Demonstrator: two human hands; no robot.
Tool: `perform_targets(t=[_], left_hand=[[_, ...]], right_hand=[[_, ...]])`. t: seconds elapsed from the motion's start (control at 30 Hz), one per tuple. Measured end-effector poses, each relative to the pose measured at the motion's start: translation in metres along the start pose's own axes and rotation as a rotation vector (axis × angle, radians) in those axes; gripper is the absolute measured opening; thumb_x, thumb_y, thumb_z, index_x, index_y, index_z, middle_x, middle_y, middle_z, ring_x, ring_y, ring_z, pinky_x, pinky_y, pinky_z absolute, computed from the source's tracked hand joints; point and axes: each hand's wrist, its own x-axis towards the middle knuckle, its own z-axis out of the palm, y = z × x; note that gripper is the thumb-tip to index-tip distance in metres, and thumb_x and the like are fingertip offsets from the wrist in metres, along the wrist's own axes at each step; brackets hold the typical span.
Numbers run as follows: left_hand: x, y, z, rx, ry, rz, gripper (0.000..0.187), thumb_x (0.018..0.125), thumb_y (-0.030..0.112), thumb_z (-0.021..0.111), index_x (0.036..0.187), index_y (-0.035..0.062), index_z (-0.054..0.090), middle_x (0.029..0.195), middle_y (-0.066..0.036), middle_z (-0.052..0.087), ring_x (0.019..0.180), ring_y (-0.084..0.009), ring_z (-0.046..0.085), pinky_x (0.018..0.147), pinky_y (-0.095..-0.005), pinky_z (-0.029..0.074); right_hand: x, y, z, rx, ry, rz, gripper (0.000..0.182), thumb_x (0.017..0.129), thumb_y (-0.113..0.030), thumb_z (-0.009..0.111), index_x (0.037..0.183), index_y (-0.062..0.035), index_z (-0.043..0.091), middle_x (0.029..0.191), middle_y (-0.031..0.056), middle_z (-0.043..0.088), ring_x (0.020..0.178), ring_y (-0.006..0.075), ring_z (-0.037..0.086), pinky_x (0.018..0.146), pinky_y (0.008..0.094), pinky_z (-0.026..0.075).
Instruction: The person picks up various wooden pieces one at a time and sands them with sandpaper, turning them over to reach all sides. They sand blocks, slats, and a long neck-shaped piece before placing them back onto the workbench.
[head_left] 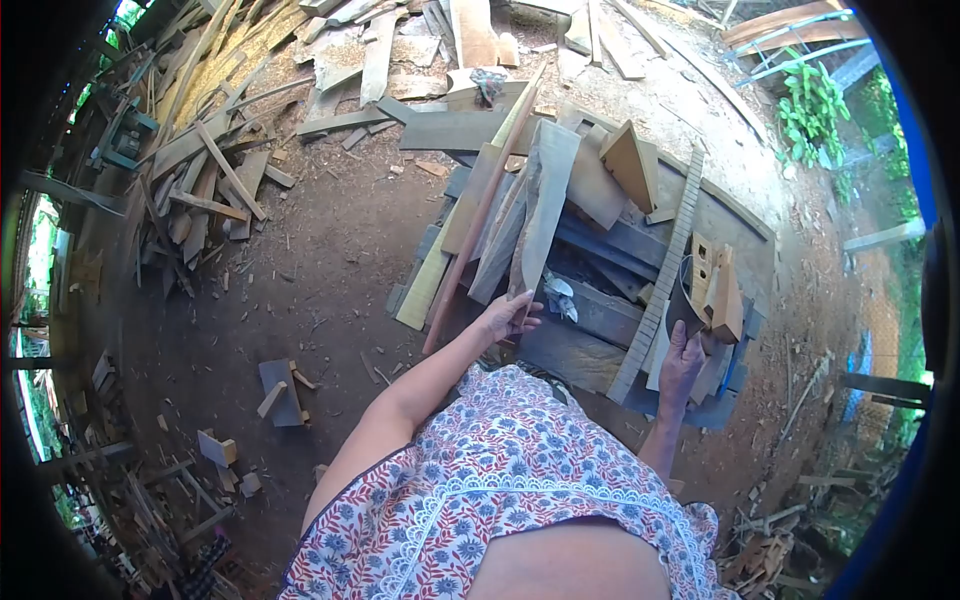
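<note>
My left hand (508, 316) grips the near end of a long grey plank (540, 200) that lies tilted on a pile of boards. My right hand (682, 360) rests on the rim of a dark round container (684, 296) holding several short wood blocks (718, 285). A long notched strip of wood (660, 285) runs between the two hands. Both hands are over a low platform of dark boards (600, 310). My flowered garment fills the lower middle of the view.
A reddish pole (480, 215) leans across the pile's left side. Scrap timber lies heaped at the upper left (205, 170), with loose offcuts (280, 392) on the dirt ground. A green plant (812, 110) grows at the upper right.
</note>
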Motion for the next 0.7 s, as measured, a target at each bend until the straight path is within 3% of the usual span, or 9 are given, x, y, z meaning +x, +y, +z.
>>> perform_targets(t=[0.07, 0.2, 0.27, 0.33, 0.57, 0.7], left_hand=[[-0.003, 0.001, 0.004, 0.034, 0.032, 0.022, 0.042, 0.087, 0.041, 0.059, 0.111, 0.0088, 0.045, 0.088, -0.005, 0.059, 0.062, -0.0165, 0.059, 0.055, -0.0274, 0.051], [-0.027, 0.017, 0.024, 0.023, 0.011, 0.133, 0.035, 0.088, 0.041, 0.058, 0.100, 0.0105, 0.044, 0.075, -0.003, 0.056, 0.055, -0.0127, 0.055, 0.049, -0.0248, 0.047], [-0.039, 0.032, 0.035, 0.041, 0.097, 0.217, 0.033, 0.090, 0.041, 0.056, 0.096, 0.0117, 0.042, 0.070, -0.004, 0.053, 0.051, -0.0109, 0.050, 0.044, -0.0242, 0.042], [-0.051, 0.050, 0.043, 0.055, 0.076, 0.257, 0.032, 0.091, 0.041, 0.054, 0.096, 0.0119, 0.042, 0.069, -0.003, 0.052, 0.049, -0.0105, 0.048, 0.043, -0.0237, 0.041], [-0.100, 0.109, 0.064, 0.179, 0.096, 0.301, 0.022, 0.095, 0.031, 0.046, 0.100, 0.0101, 0.042, 0.063, -0.002, 0.048, 0.044, -0.0090, 0.042, 0.038, -0.0218, 0.035], [-0.164, 0.123, 0.070, 0.191, 0.100, 0.232, 0.023, 0.094, 0.029, 0.047, 0.104, 0.0081, 0.044, 0.060, -0.002, 0.048, 0.040, -0.0080, 0.042, 0.034, -0.0202, 0.033]], right_hand=[[-0.001, 0.001, 0.000, -0.031, 0.010, -0.023, 0.023, 0.094, -0.016, 0.050, 0.107, 0.0022, 0.056, 0.094, 0.0208, 0.064, 0.085, 0.0388, 0.060, 0.073, 0.0418, 0.045], [-0.004, -0.003, -0.001, 0.002, -0.007, -0.006, 0.022, 0.094, -0.016, 0.050, 0.105, 0.0022, 0.057, 0.093, 0.0208, 0.064, 0.083, 0.0393, 0.060, 0.072, 0.0419, 0.045], [-0.003, 0.001, -0.001, 0.009, -0.036, 0.036, 0.022, 0.094, -0.016, 0.050, 0.104, 0.0024, 0.057, 0.092, 0.0208, 0.064, 0.082, 0.0389, 0.060, 0.071, 0.0421, 0.045], [-0.002, 0.013, 0.004, -0.092, -0.010, -0.031, 0.025, 0.096, -0.021, 0.049, 0.105, 0.0012, 0.057, 0.077, 0.0147, 0.061, 0.063, 0.0258, 0.051, 0.063, 0.0359, 0.041], [0.014, 0.013, 0.000, -0.090, 0.015, -0.078, 0.024, 0.095, -0.020, 0.050, 0.105, 0.0019, 0.057, 0.072, 0.0159, 0.059, 0.058, 0.0270, 0.048, 0.058, 0.0367, 0.040], [0.016, 0.023, -0.009, -0.060, -0.027, 0.034, 0.025, 0.095, -0.020, 0.050, 0.102, 0.0022, 0.057, 0.077, 0.0191, 0.060, 0.064, 0.0314, 0.054, 0.062, 0.0389, 0.042]])
